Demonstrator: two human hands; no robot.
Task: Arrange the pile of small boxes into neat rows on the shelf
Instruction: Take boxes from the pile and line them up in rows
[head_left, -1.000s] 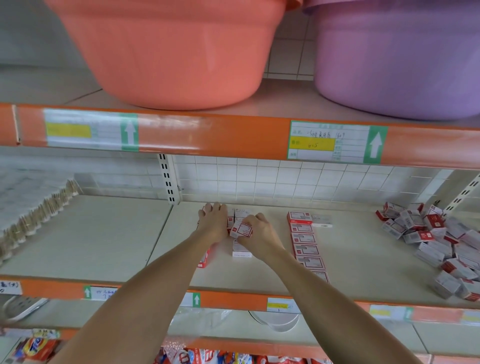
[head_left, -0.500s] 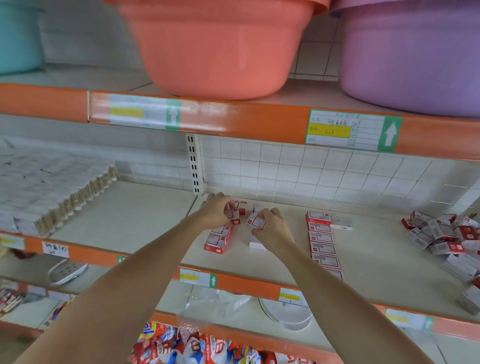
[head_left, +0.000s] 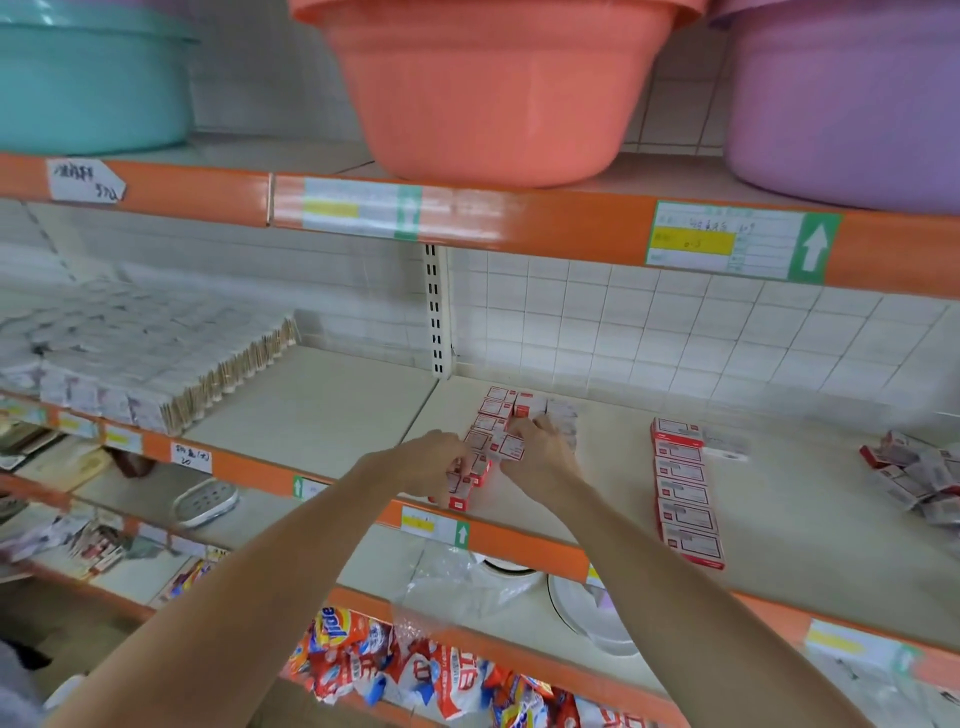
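Orange runs along the front lip of the shelf (head_left: 524, 545) nearest me, and my 2 bare forearms cross over it toward the cream board. My left hand (head_left: 434, 462) sits at about 9 o'clock of the cluster I'm working on, fingers curled down over the near end of the left row of boxes (head_left: 485, 431) – gripping the red-and-white boxes at its front. My right hand (head_left: 540, 449) lies just beside it at 3 o'clock, fingers bent and pinching a small box (head_left: 509, 447) that stands tilted against the row. Behind my knuckles, toward 12 o'clock, the row carries on flat, with a second short row of boxes (head_left: 563, 415) touching it on the right.

Well apart at 3 o'clock lies a finished row (head_left: 685, 499) of flat boxes, end to end, running from the lip to the back. Farther right, at the frame edge, the loose pile (head_left: 919, 478) lies jumbled.

At 10 o'clock on the neighbouring board sit packs of toothpicks (head_left: 156, 364). Beyond – the white tiled wall (head_left: 675, 332), and on the shelf above, a teal basin (head_left: 88, 78), a salmon basin (head_left: 493, 88) and a purple basin (head_left: 852, 98).
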